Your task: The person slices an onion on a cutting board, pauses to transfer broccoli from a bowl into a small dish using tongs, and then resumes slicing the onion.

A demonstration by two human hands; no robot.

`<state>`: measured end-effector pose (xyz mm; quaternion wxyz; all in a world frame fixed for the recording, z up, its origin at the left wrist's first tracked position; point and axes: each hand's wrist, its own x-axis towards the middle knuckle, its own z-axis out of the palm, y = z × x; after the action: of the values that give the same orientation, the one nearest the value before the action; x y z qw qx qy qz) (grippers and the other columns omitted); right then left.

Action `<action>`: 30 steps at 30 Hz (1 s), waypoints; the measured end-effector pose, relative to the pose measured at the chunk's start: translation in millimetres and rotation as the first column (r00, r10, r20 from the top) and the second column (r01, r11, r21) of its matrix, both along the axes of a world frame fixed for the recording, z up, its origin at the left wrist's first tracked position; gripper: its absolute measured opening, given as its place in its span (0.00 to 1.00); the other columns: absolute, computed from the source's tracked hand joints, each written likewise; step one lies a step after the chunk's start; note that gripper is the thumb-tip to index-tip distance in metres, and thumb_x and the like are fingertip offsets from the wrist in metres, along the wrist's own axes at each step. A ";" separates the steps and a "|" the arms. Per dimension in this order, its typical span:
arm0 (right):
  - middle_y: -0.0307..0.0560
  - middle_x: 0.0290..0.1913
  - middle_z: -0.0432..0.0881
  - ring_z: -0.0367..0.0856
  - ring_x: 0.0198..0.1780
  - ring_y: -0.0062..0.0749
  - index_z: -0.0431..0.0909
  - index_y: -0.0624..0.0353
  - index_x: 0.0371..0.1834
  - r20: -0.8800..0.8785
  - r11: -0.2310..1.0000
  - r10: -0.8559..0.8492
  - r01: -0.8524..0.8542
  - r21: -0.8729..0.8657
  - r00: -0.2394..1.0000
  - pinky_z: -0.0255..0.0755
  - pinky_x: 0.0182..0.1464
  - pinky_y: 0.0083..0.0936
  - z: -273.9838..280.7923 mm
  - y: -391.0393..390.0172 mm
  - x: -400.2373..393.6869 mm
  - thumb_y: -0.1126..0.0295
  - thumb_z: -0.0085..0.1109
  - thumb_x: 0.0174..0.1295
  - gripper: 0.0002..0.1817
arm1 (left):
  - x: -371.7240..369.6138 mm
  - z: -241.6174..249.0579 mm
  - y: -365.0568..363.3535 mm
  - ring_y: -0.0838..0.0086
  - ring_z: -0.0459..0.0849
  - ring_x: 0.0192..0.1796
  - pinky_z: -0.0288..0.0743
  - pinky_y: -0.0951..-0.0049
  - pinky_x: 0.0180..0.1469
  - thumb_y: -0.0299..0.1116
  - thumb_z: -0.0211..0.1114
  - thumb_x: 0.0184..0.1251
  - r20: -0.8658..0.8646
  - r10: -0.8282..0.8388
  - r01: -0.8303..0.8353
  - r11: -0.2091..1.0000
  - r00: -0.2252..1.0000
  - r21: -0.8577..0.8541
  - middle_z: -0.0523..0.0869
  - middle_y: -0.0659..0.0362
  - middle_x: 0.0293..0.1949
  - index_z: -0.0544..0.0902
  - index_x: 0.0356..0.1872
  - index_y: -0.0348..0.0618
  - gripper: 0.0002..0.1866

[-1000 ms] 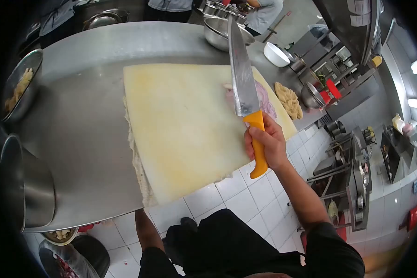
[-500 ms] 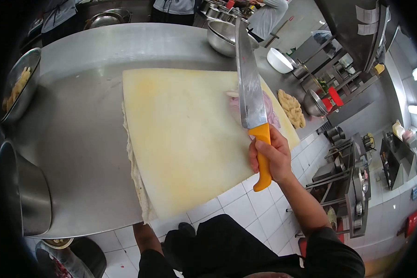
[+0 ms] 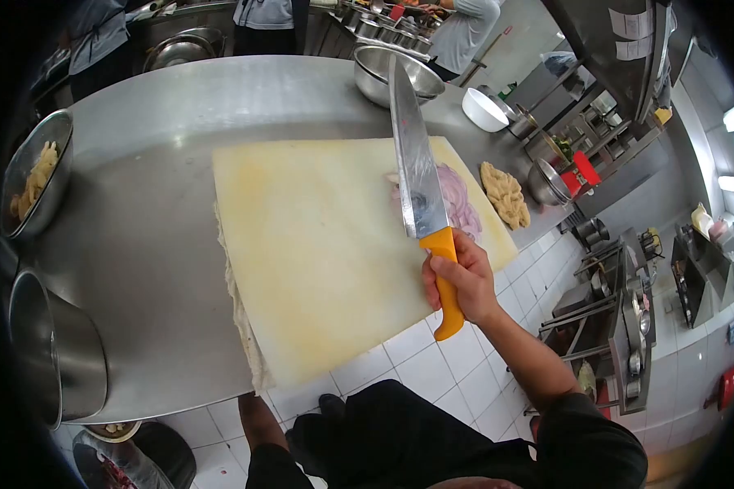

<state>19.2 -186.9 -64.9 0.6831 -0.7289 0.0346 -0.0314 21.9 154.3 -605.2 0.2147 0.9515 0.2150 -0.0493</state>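
Note:
My right hand (image 3: 465,279) is closed around the yellow handle of a large kitchen knife (image 3: 420,155). Its broad blade points away from me above the right side of a pale cutting board (image 3: 318,244). Sliced red onion (image 3: 458,200) lies on the board, partly behind the blade. My left forearm (image 3: 261,424) reaches to the table's near edge, where the hand itself is hidden. A cloth (image 3: 235,301) sticks out from under the board's left edge.
Metal bowls (image 3: 371,73) and a white bowl (image 3: 484,110) stand at the back. A crumpled tan cloth (image 3: 504,196) lies right of the board. At left are a bowl of pale pieces (image 3: 64,175) and a steel pot (image 3: 81,359). People (image 3: 273,24) stand beyond the table.
The knife and my right hand have shifted slightly left over the board, uncovering more of the onion slices. My view has moved a little.

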 end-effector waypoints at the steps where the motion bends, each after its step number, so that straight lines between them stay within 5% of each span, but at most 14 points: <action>1: 0.45 0.25 0.77 0.75 0.19 0.26 0.66 0.66 0.60 -0.003 1.000 -0.004 0.004 0.003 1.000 0.71 0.23 0.25 -0.7 -0.9 -0.7 0.74 0.51 0.71 0.17 | -2.1 0.1 -0.4 0.49 0.81 0.55 0.74 0.49 0.56 0.57 0.68 0.56 -0.003 0.007 -0.007 1.000 1.000 0.001 0.81 0.50 0.54 0.83 0.55 0.51 0.29; 20: 0.45 0.26 0.78 0.75 0.19 0.26 0.67 0.65 0.60 -0.009 0.999 -0.036 0.036 0.015 0.999 0.71 0.23 0.24 -0.3 -0.7 -1.8 0.74 0.52 0.71 0.17 | -1.9 -16.0 17.6 0.51 0.86 0.50 0.77 0.50 0.52 0.61 0.71 0.52 -0.017 0.059 -0.059 0.998 0.998 0.004 0.88 0.52 0.48 0.87 0.50 0.51 0.30; 25: 0.43 0.28 0.78 0.76 0.21 0.25 0.68 0.65 0.60 -0.006 0.998 0.030 -0.030 0.058 1.000 0.71 0.24 0.24 -1.9 -6.6 -0.7 0.76 0.53 0.71 0.16 | -20.3 7.1 40.9 0.52 0.87 0.49 0.78 0.51 0.51 0.62 0.72 0.51 0.123 0.012 -0.007 0.999 0.992 -0.045 0.89 0.52 0.46 0.88 0.49 0.51 0.30; 27: 0.43 0.28 0.77 0.76 0.20 0.25 0.68 0.64 0.57 -0.015 0.996 0.037 -0.035 0.076 0.999 0.72 0.24 0.24 3.0 -6.2 0.5 0.74 0.54 0.71 0.14 | -47.5 24.1 45.7 0.53 0.88 0.49 0.78 0.51 0.51 0.62 0.72 0.50 0.382 -0.069 0.126 0.984 0.922 -0.127 0.90 0.52 0.46 0.88 0.48 0.51 0.31; 28: 0.42 0.27 0.77 0.76 0.21 0.24 0.68 0.63 0.57 -0.011 0.995 0.052 -0.051 0.091 0.999 0.72 0.24 0.24 4.0 -6.9 0.9 0.75 0.53 0.71 0.14 | -59.3 65.5 34.1 0.50 0.89 0.37 0.81 0.55 0.39 0.59 0.72 0.49 0.007 0.058 -0.058 0.998 0.998 -0.001 0.91 0.51 0.35 0.91 0.35 0.47 0.25; 29: 0.41 0.27 0.77 0.76 0.22 0.23 0.69 0.63 0.57 -0.008 0.992 0.068 -0.067 0.108 0.998 0.72 0.25 0.24 5.5 -6.5 1.4 0.76 0.52 0.71 0.13 | -71.2 125.7 22.5 0.48 0.86 0.36 0.79 0.53 0.42 0.47 0.74 0.50 -0.070 -0.064 0.055 0.992 0.996 -0.114 0.89 0.52 0.30 0.87 0.25 0.43 0.16; 30: 0.40 0.26 0.76 0.77 0.22 0.23 0.69 0.63 0.55 -0.040 0.992 0.052 -0.047 0.116 0.998 0.72 0.24 0.23 7.1 -6.0 1.9 0.76 0.52 0.71 0.11 | -95.1 162.9 18.8 0.49 0.86 0.35 0.80 0.55 0.42 0.46 0.74 0.50 -0.001 -0.107 0.104 0.966 0.994 -0.239 0.89 0.51 0.29 0.87 0.25 0.42 0.16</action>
<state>21.1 -193.0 -57.8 0.7238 -0.6893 0.0328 0.0031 -73.1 173.1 -442.4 0.3228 0.9285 0.1581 -0.0929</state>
